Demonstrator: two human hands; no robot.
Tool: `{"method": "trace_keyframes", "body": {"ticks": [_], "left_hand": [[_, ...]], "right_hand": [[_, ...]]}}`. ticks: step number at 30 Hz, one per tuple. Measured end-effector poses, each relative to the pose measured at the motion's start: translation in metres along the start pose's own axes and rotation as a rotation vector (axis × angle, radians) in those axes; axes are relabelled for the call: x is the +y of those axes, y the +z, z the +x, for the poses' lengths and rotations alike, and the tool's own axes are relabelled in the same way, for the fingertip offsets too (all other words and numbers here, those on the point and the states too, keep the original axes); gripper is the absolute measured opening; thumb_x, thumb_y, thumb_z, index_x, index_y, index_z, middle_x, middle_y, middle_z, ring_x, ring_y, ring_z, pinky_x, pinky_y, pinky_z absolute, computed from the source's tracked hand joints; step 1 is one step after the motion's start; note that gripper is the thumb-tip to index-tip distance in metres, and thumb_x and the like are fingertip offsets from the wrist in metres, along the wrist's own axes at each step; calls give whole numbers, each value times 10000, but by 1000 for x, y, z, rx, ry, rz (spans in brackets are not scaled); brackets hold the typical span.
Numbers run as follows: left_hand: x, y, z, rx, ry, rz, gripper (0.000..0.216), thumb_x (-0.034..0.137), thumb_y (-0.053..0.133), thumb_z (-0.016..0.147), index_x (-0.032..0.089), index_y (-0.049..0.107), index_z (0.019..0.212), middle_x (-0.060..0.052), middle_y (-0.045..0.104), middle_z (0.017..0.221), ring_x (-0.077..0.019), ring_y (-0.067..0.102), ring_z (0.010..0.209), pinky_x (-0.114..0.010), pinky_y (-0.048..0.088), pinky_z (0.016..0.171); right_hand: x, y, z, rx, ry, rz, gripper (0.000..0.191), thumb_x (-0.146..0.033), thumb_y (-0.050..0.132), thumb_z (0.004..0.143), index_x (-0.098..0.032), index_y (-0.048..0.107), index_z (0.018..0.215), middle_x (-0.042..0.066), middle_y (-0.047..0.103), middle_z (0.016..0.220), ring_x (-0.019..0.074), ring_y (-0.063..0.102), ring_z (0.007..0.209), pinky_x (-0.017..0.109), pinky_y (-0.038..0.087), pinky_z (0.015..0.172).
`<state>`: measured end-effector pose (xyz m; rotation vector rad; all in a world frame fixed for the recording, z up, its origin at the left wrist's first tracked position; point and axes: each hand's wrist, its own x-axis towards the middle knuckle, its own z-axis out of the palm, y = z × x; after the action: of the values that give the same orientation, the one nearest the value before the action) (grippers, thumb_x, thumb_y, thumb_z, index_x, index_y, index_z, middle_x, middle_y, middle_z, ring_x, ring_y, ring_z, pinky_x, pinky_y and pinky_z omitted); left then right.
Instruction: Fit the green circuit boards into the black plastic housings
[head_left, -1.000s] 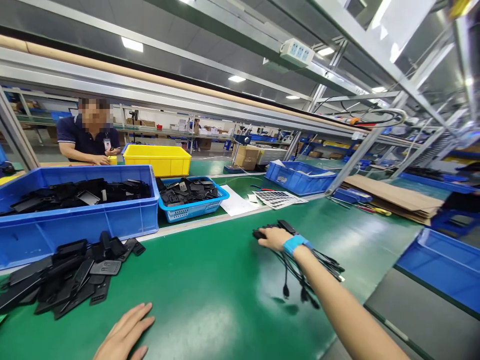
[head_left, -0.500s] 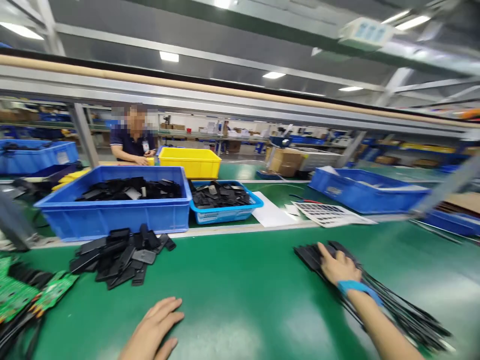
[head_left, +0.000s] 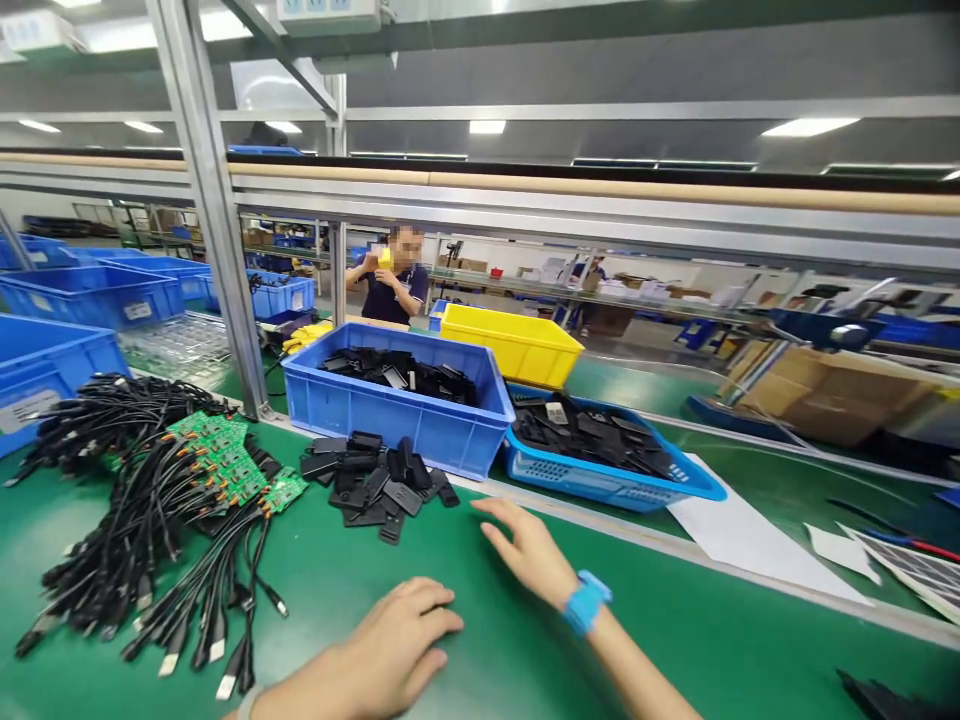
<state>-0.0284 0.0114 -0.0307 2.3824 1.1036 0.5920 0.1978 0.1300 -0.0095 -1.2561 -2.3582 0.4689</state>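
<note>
My left hand (head_left: 390,645) rests palm down on the green bench top (head_left: 487,660), fingers loosely curled, holding nothing. My right hand (head_left: 529,550), with a blue band at the wrist, hovers open over the bench, fingers stretched toward a small heap of black plastic shells (head_left: 375,480). It touches nothing. A tangle of black USB cables soldered to green circuit boards (head_left: 165,500) lies to the left of my left hand.
A blue bin (head_left: 352,405) and a blue basket (head_left: 600,480), both holding black parts, stand behind the heap, with a yellow bin (head_left: 517,345) beyond. More blue bins (head_left: 82,295) are at far left. A metal post (head_left: 214,215) rises there. A co-worker (head_left: 394,280) stands opposite. White paper (head_left: 742,535) lies at right.
The view swung left. My right hand left the bundle of black cables at the right and moved left, now open over the bench near the black shells. My left hand stayed on the bench.
</note>
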Motion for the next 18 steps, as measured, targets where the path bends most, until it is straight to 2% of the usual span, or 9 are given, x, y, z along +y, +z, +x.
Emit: {"method": "trace_keyframes", "body": {"ticks": [3,6,9,12,14,15,18], "left_hand": [[-10,2,1,34,-3,40,370,212,545,847,246,548,1216,-61,562,1306,-221,483,1217,-368,394,1064],[-16,5,1,56,7,75,357,244,547,854,238,545,1211,-67,560,1297,-231,484,1200,-373,403,1045],[-17,7,0,68,41,116,332,277,529,875,240,541,1205,-64,556,1292,-223,484,1191,-360,409,1029],[-19,1,3,116,28,231,296,298,486,905,223,545,1185,-76,550,1282,-226,480,1187,-363,409,1015],[-24,-11,8,163,-72,364,249,268,474,910,200,576,1126,-94,575,1225,-233,503,1148,-370,424,985],[-29,-19,9,182,-170,445,217,237,470,910,194,596,1081,-94,596,1175,-227,526,1110,-361,438,958],[-44,-54,7,249,-598,676,224,114,440,894,187,629,990,-90,633,1043,-222,579,997,-341,470,864]], "right_hand": [[-27,31,45,44,-104,-32,422,-210,432,870,-220,581,1265,96,603,1223,252,549,1131,414,431,991],[-41,57,79,105,-112,-74,438,-223,458,885,-240,539,1315,104,592,1191,265,531,1111,439,420,975],[-52,74,98,121,-115,-100,350,-263,490,891,-226,629,1210,131,573,1187,299,516,1112,488,403,959],[-60,82,102,121,-143,-115,311,-246,500,884,-173,658,1142,166,532,1237,317,485,1166,511,383,980],[-64,83,101,106,-179,-116,292,-222,519,867,-141,662,1109,180,527,1239,318,487,1176,522,366,1011],[-65,83,99,100,-197,-115,273,-210,521,864,-131,668,1080,183,530,1233,317,488,1181,532,348,1032],[-72,79,87,110,-247,-109,256,-203,492,882,-123,658,1059,181,540,1217,310,486,1191,560,296,1080]]}}
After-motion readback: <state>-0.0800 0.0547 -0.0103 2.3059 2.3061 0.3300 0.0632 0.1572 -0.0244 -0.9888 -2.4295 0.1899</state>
